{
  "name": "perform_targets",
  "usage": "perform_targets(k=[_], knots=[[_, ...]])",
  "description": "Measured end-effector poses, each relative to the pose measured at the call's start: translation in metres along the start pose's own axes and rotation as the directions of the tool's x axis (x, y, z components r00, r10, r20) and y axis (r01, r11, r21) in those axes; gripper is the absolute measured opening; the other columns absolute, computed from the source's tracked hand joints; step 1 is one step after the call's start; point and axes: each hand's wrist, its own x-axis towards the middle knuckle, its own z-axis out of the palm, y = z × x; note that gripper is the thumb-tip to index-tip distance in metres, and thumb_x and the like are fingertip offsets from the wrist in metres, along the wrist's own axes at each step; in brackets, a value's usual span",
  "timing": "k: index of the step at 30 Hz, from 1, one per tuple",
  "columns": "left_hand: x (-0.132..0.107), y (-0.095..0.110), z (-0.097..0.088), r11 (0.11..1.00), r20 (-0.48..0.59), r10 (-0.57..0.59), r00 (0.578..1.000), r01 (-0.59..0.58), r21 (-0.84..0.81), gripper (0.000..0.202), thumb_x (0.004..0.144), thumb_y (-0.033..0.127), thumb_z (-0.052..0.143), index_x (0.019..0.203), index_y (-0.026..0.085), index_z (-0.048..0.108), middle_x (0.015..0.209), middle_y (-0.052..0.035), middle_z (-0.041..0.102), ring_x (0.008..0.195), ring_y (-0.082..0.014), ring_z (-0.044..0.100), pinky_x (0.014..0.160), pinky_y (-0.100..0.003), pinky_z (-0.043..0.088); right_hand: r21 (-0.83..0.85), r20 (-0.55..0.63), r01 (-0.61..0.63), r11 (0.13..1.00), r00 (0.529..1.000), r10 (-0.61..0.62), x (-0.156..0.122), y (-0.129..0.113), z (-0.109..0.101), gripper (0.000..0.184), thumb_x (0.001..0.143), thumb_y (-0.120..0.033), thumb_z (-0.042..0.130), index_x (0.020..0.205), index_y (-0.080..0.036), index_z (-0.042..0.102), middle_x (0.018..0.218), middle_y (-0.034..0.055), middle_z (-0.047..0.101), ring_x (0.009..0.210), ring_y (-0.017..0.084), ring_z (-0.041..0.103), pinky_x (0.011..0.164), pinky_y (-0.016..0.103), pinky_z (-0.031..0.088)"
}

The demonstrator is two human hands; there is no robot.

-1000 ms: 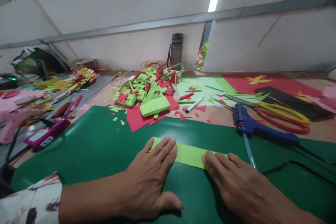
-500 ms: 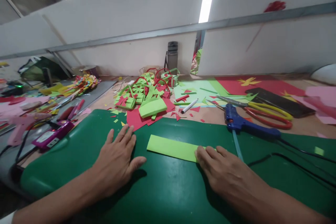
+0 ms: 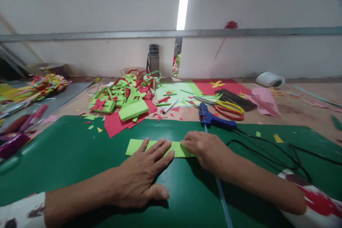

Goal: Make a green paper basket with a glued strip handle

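Observation:
A light green paper strip [image 3: 176, 149], apparently folded, lies flat on the dark green mat [image 3: 107, 160]. My left hand [image 3: 145, 174] is spread over its left half, fingers stretched and pressing on it, thumb off to the side on the mat. At the strip's right end, the fingers of my right hand [image 3: 205, 149] are curled together and grip it; that end is hidden beneath them. Just behind my right hand rests a blue glue gun [image 3: 213, 119], with a long pale blue glue stick [image 3: 223, 199] running under my wrist toward me.
Behind the mat sits a pile of green and red paper pieces [image 3: 120, 96]. Beyond it stands a grey bottle [image 3: 154, 60]. Scissors [image 3: 229, 110], a dark phone [image 3: 235, 99] and a marker [image 3: 170, 107] lie at the back. A black cord [image 3: 267, 156] loops across the right side.
My left hand has moved right, from bare mat onto the paper strip. My right hand keeps hold of the strip's right end. The head view has turned right and levelled.

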Motion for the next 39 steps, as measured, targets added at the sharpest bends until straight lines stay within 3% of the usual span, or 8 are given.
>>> perform_targets(k=[3,5,10,13,17,25,32,39], knots=[[-0.003,0.002,0.000,0.999,0.037,-0.041,0.998,0.041,0.019,0.079,0.083,0.066,0.030,0.144,0.020,0.010,0.149,-0.0139,0.005,0.138,-0.0308,0.002,0.107,-0.058,0.008,0.127,-0.084,-0.150,0.980,0.983,0.162,-0.001,0.020,-0.007,0.023,0.085,-0.010,0.046,0.091,-0.017,0.067,0.089,0.0068,0.067,0.085,0.018,0.062,0.074,0.028,0.046],[-0.005,0.002,0.003,0.997,0.034,-0.069,0.997,0.067,0.043,0.079,0.083,0.067,0.028,0.144,0.020,0.008,0.149,-0.0146,0.003,0.137,-0.0314,0.000,0.107,-0.059,0.009,0.204,-0.168,-0.157,0.966,0.967,0.192,-0.001,0.027,-0.012,0.023,0.087,-0.011,0.045,0.093,-0.016,0.066,0.090,0.0075,0.068,0.087,0.018,0.062,0.077,0.029,0.047],[-0.005,0.000,0.017,0.987,-0.030,-0.117,0.993,0.119,0.107,0.082,0.083,0.068,0.027,0.144,0.020,0.003,0.149,-0.0157,0.003,0.137,-0.0343,0.000,0.104,-0.062,0.012,0.250,-0.364,0.103,0.963,0.931,-0.005,0.002,0.001,-0.009,0.028,0.088,-0.010,0.039,0.103,-0.010,0.063,0.102,0.0128,0.067,0.099,0.019,0.059,0.086,0.032,0.047],[-0.003,0.000,0.022,0.983,-0.048,-0.143,0.989,0.148,0.113,0.085,0.081,0.070,0.027,0.144,0.019,0.002,0.149,-0.0171,0.005,0.137,-0.0363,0.002,0.102,-0.065,0.014,0.204,-0.241,0.208,0.957,0.958,-0.157,0.001,-0.031,0.006,0.032,0.091,-0.025,0.045,0.116,-0.009,0.056,0.115,0.0162,0.063,0.111,0.025,0.053,0.095,0.044,0.041],[-0.001,0.001,0.023,0.981,-0.062,-0.152,0.986,0.158,0.111,0.092,0.076,0.075,0.026,0.144,0.016,0.013,0.148,-0.0203,0.009,0.136,-0.0396,0.005,0.099,-0.069,0.013,0.212,-0.048,0.158,0.964,0.987,-0.151,-0.005,-0.056,0.017,0.065,0.088,-0.048,0.043,0.133,-0.001,0.040,0.136,0.0239,0.043,0.129,0.030,0.034,0.105,0.049,0.029],[-0.003,0.000,0.022,0.987,-0.065,-0.133,0.989,0.138,0.081,0.093,0.074,0.077,0.027,0.145,0.018,0.011,0.147,-0.0233,0.005,0.135,-0.0430,0.003,0.096,-0.072,0.012,0.345,0.224,0.020,0.938,0.969,-0.103,-0.012,-0.036,-0.007,0.081,0.083,-0.061,0.040,0.139,-0.003,0.029,0.144,0.0220,0.025,0.135,0.030,0.021,0.109,0.051,0.020],[-0.006,0.007,0.009,0.973,-0.018,-0.214,0.977,0.215,0.085,0.091,0.074,0.077,0.027,0.143,0.018,0.021,0.146,-0.0234,0.011,0.134,-0.0437,0.007,0.096,-0.071,0.014,0.215,0.209,-0.037,0.976,0.978,-0.009,-0.021,-0.025,-0.004,0.064,0.088,-0.049,0.043,0.137,-0.008,0.035,0.142,0.0176,0.031,0.133,0.029,0.028,0.107,0.058,0.020],[-0.015,0.008,0.006,0.959,-0.020,-0.270,0.963,0.271,0.081,0.086,0.079,0.073,0.025,0.143,0.015,0.020,0.147,-0.0204,0.009,0.134,-0.0415,0.005,0.098,-0.070,0.014,-0.009,0.058,-0.097,0.995,0.994,0.098,-0.036,-0.004,0.009,0.047,0.089,-0.039,0.045,0.126,-0.010,0.051,0.134,0.0164,0.045,0.126,0.036,0.038,0.097,0.069,0.023]])
